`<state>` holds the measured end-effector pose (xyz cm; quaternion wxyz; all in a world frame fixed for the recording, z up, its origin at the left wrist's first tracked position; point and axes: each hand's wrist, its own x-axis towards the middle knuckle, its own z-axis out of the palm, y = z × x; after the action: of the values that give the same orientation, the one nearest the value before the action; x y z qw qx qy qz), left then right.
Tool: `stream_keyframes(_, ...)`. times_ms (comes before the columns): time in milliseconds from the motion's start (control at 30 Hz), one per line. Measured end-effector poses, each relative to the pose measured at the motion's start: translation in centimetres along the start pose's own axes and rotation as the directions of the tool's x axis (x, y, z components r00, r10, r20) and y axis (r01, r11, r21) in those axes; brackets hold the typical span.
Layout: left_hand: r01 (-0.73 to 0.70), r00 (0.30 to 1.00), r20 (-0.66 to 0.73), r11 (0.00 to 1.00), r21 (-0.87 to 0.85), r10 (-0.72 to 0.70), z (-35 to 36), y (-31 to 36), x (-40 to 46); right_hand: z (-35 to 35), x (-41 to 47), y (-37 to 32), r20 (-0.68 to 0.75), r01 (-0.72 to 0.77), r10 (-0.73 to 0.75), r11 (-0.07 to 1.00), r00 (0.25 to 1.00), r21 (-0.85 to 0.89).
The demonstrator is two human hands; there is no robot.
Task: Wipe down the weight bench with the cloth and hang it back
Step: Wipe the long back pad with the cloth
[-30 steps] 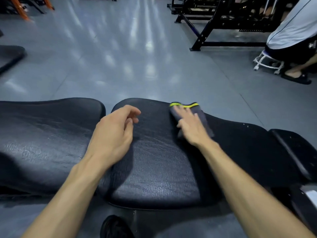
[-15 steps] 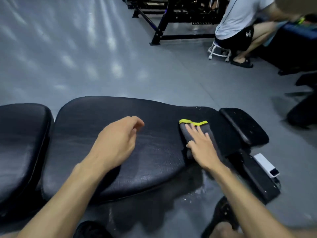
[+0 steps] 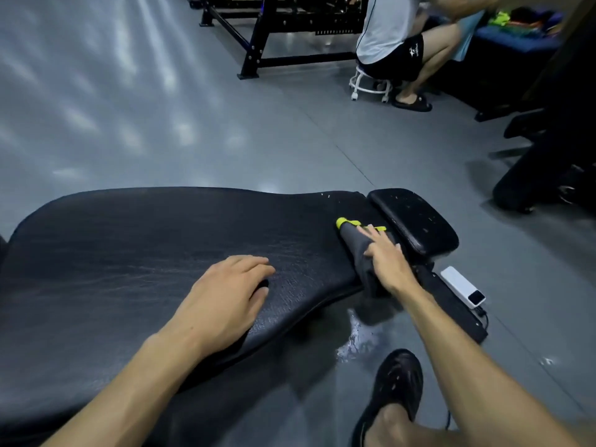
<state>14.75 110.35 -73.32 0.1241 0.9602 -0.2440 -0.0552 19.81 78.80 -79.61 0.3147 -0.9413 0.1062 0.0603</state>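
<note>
The weight bench (image 3: 145, 253) fills the lower left and middle of the head view, its black padded top running long from left to right, with its narrow end toward the right. Just past that end a smaller black pad (image 3: 416, 221) is seen, flecked with pale specks, and a gap lies between the two. On the grey floor (image 3: 193, 124) below the right end a wet patch (image 3: 358, 340) is visible, and a white device (image 3: 462, 287) lies beside the bench's base bar.

The cloth (image 3: 356, 250), grey with a yellow-green hem, is laid at the far right end of the main pad, its long axis running away from the person and slightly leftward, the near part hanging over the front edge. It lies well to the right of the body, so the right hand is plainly the nearer one.

The right hand (image 3: 385, 256) is pressed flat on the cloth, fingers straight and spread toward the hem, the arm extended from lower right. The left hand (image 3: 225, 301) rests on the pad near its middle, fingers loosely bent, nothing held, well apart from the cloth.

The main pad is judged nearly covered; the next stroke would likely be carried across the gap onto the small pad
</note>
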Motion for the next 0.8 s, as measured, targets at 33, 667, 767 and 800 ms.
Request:
stream_keyframes(33,0.0,1.0,0.016,1.0,0.014,0.0,0.1,-0.1,0.1,0.8,-0.3,-0.5,-0.016,0.022,-0.024,0.995,1.0,-0.093)
stream_keyframes(667,0.083,0.997,-0.009,0.982,0.172,-0.083,3.8,-1.6,8.1,-0.6,8.4,4.0,-0.084,-0.062,0.049,0.985,0.995,-0.162)
stream_keyframes(767,0.091,0.996,-0.009,0.98,0.175,-0.09,3.7,-1.6,8.0,1.2,4.8,3.3,-0.03,0.206,-0.214,0.964,0.976,-0.168)
stream_keyframes(800,0.092,0.996,-0.01,0.979,0.18,-0.091,3.7,-1.5,8.1,1.4,3.7,3.7,0.009,0.271,-0.273,0.95,0.962,-0.153)
